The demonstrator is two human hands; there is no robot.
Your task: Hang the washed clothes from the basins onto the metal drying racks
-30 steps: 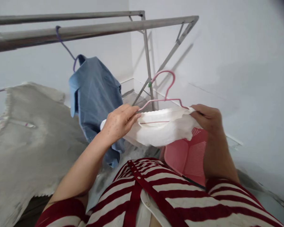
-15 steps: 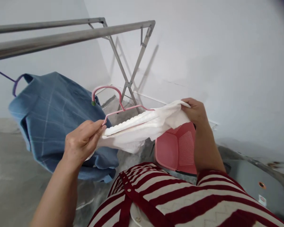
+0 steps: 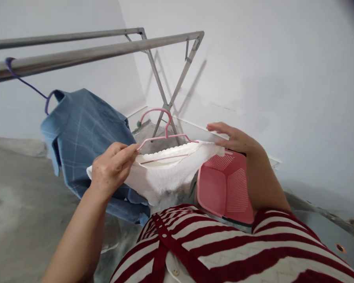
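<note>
A white garment [image 3: 165, 173] with a scalloped neckline hangs on a pink clothes hanger [image 3: 168, 122], whose hook points up and ends in a green tip. My left hand [image 3: 113, 167] is closed on the hanger's left shoulder and the cloth there. At the garment's right end, my right hand [image 3: 233, 137] has its fingers apart, thumb and lower fingers close to the white cloth; whether they touch it I cannot tell. Behind my left hand a blue shirt [image 3: 88, 137] hangs from a purple hanger [image 3: 29, 83].
A metal drying rack [image 3: 106, 53] with two long rails and crossed legs stands ahead, near the white wall [image 3: 268, 78]. Below my right hand sits a pink basket [image 3: 224, 188] with perforated sides. A grey lidded surface [image 3: 321, 232] is at the lower right.
My right hand has let go of the garment's right end and its fingers have spread. The white cloth now hangs lower on the hanger. The whole view has shifted slightly, showing more of the purple hanger.
</note>
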